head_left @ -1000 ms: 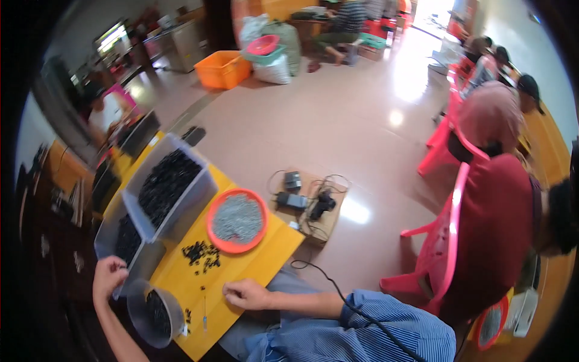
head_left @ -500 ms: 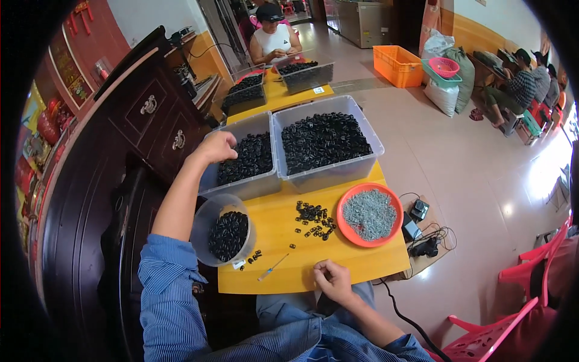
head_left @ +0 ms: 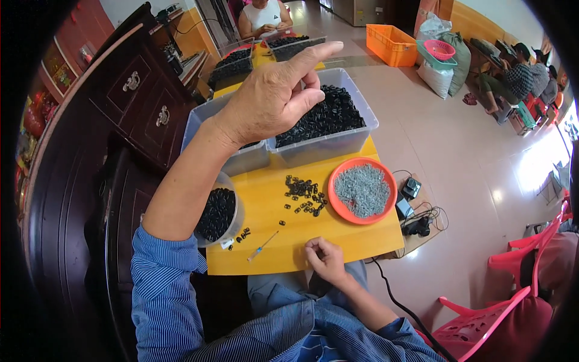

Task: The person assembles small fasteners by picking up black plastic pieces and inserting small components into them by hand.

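My left hand (head_left: 274,90) is raised above the two clear plastic bins, its index finger stretched out and thumb apart, with nothing visible in it. It hides much of the left bin (head_left: 248,160). Small black oval parts (head_left: 341,114) fill the right bin (head_left: 325,148). At the yellow table's (head_left: 368,244) near edge rests my right hand (head_left: 325,258), fingers curled in, nothing showing in them. Left of it lies a thin screwdriver (head_left: 258,250) with a bluish handle. Loose black parts (head_left: 304,193) are scattered beside an orange-red bowl (head_left: 357,221) of grey screws (head_left: 362,190). A clear round tub (head_left: 239,220) holds more black parts.
Dark wooden drawers (head_left: 114,120) stand close on my left. Across the table a person (head_left: 262,18) works behind further bins. Cables and black devices (head_left: 416,211) lie right of the table. Pink chairs (head_left: 482,320), an orange crate (head_left: 392,48), sacks (head_left: 434,78) and seated people are further right.
My left hand has come up and to the right from the left bin, with its index finger extended. My right hand stays at the table edge. The whole view has shifted slightly.
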`<state>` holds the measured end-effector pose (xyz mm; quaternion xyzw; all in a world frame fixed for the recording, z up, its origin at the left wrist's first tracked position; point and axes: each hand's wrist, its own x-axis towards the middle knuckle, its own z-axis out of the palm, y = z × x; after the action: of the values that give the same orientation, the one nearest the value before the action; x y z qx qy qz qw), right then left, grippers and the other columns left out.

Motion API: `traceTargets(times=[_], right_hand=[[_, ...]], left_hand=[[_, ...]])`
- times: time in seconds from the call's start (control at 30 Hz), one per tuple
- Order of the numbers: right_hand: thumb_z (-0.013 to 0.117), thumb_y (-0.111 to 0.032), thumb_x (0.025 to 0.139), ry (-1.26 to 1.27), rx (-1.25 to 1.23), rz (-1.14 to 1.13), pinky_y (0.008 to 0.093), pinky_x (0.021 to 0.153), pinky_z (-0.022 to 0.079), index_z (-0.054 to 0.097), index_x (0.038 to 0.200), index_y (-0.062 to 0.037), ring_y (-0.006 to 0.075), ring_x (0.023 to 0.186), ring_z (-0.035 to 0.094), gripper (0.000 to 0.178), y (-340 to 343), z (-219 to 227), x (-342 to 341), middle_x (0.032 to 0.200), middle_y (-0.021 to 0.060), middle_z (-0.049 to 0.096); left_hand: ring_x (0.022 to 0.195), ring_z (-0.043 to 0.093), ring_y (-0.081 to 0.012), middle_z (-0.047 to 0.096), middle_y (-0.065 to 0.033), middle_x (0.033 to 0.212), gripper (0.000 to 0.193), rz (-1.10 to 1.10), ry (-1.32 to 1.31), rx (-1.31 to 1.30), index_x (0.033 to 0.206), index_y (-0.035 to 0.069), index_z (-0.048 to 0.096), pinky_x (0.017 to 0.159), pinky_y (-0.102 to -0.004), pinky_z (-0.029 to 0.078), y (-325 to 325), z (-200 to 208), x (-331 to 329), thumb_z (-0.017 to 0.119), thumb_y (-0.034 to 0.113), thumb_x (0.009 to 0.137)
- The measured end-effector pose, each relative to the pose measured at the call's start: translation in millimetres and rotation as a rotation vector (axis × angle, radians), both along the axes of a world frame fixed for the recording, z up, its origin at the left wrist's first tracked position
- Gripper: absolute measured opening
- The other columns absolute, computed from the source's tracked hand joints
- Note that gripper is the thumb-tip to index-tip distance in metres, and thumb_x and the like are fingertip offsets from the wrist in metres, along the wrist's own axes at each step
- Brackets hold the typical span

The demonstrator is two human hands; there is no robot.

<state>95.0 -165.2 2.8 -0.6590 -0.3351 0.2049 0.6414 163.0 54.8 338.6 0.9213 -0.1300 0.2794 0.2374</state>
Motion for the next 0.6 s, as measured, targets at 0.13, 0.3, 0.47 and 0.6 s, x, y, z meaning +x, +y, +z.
traceTargets(times=[0.13,0.3,0.47,0.6], right_hand=[[0.068,-0.009,0.091,0.008,0.011,0.009,0.0292,0.060,0.052,0.065,0.094,-0.0032,0.0163,0.065,0.067,0.007,1.1,-2.0,-1.9,0.074,0.0076,0.067],[0.067,-0.009,0.091,0.048,0.052,0.028,0.0277,0.057,0.050,0.064,0.095,-0.0039,0.0133,0.061,0.063,0.007,1.2,-8.8,-3.6,0.073,0.0061,0.066],[0.067,-0.009,0.091,0.038,0.052,0.018,0.0264,0.055,0.049,0.064,0.094,-0.0042,0.0104,0.059,0.061,0.007,-1.4,-8.3,-3.0,0.071,0.0053,0.065],[0.068,-0.010,0.091,0.030,0.048,-0.004,0.0265,0.055,0.049,0.065,0.094,-0.0040,0.0102,0.059,0.062,0.007,-1.7,-4.7,-2.1,0.071,0.0050,0.065]], left_hand=[[0.071,0.058,-0.0072,0.062,-0.0019,0.076,0.037,0.087,0.319,-0.067,0.125,0.007,0.065,0.067,-0.0254,0.050,16.2,-53.5,-14.6,0.069,0.007,0.088],[0.086,0.071,-0.0317,0.074,-0.0124,0.094,0.025,0.213,0.564,0.093,0.103,0.010,0.074,0.078,-0.0444,0.056,28.0,-211.3,-61.0,0.072,0.020,0.081],[0.081,0.070,-0.0301,0.071,-0.0117,0.085,0.024,0.287,0.642,-0.142,0.103,0.007,0.073,0.075,-0.0413,0.056,-17.5,-274.5,-84.8,0.074,0.017,0.081],[0.080,0.069,-0.0313,0.070,-0.0106,0.091,0.025,0.337,0.500,-0.094,0.104,0.008,0.073,0.073,-0.0422,0.056,-43.0,-290.7,-80.6,0.075,0.019,0.082]])
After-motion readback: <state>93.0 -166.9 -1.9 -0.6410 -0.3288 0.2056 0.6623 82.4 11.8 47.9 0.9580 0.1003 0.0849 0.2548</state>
